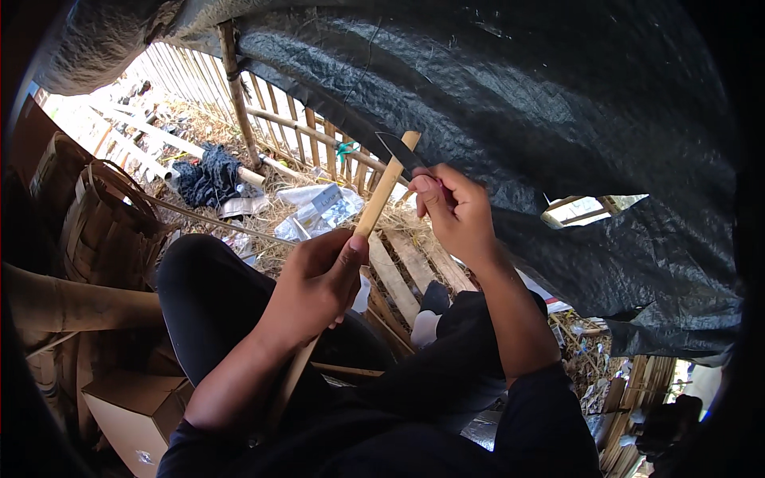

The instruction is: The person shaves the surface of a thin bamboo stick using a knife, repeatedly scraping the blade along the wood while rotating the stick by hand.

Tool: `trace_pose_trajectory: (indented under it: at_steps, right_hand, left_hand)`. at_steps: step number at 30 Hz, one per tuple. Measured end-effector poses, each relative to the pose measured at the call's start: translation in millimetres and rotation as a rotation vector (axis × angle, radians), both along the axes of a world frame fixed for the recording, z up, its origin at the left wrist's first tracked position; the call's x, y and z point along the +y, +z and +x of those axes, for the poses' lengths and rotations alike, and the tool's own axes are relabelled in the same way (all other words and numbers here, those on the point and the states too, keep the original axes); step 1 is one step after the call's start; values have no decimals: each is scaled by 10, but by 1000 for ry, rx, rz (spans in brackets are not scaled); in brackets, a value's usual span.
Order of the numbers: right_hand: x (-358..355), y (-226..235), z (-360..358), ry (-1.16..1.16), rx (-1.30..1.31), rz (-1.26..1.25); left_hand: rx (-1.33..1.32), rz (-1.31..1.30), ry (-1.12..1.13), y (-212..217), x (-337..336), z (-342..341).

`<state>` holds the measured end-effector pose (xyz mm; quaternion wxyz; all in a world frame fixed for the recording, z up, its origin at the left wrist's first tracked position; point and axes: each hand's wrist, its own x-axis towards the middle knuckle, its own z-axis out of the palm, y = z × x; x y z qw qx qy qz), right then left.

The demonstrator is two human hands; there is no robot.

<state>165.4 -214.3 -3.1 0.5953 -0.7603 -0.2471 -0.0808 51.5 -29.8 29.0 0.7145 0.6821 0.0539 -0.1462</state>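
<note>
A long flat bamboo strip (381, 197) slants up and away from my lap, its far end near the middle of the view. My left hand (320, 275) is closed round it partway along, thumb on top; the near part runs down beneath my forearm. In my right hand (453, 209) is a knife (396, 151), its handle mostly hidden by my fingers. The dark blade lies across the strip close to the far end, pointing up and left. Whether the edge bites into the bamboo I cannot tell.
Black plastic sheeting (510, 103) hangs ahead and to the right. A bamboo fence (291, 119) stands beyond littered ground with plastic bags (323, 211) and a dark cloth (209, 175). At left are a woven basket (111, 223), a thick bamboo pole (88, 299) and a cardboard box (131, 414).
</note>
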Motion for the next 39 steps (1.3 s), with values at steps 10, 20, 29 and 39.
trace_pose_trajectory:
  at_steps: [10,20,29,39]
  right_hand:
    - [73,187,61,-66,13,-281]
    - [258,149,-30,58,21,-154]
    - [309,76,-181,218,96,-287]
    - [309,99,-71,-7,-43,-186]
  left_hand:
    - [-290,352,110,-140,-5,-67]
    - [79,-169,32,13,92,-133]
    - [133,-231,97,-3,167,-102]
    - [106,-200,77,-52,115,-157]
